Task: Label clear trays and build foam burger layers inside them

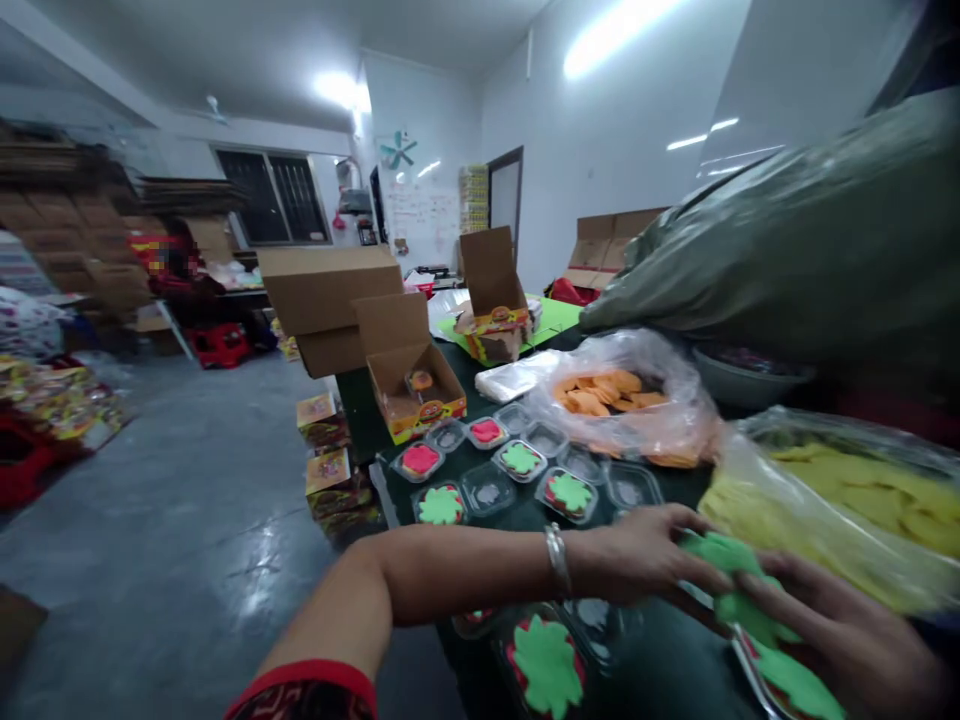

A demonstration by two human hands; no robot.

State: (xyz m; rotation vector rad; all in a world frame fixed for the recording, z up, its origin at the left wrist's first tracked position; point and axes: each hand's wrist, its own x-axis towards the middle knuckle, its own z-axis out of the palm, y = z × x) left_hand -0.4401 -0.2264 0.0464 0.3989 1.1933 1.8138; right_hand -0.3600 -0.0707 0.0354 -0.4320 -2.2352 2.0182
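Note:
My left hand, with a silver bangle on the wrist, reaches across to the right and pinches a green leaf-shaped candy piece. My right hand lies lower right, fingers closed around more green pieces. Small clear plastic cups stand in rows on the dark green table; some hold red and green pieces, others are empty. A cup with a large green piece sits near the table's front edge.
A plastic bag of orange pieces and a bag of yellow pieces lie to the right. Open printed cartons stand behind the cups. A co-worker's grey-green sleeve spans the upper right. Stacked boxes sit on the grey floor.

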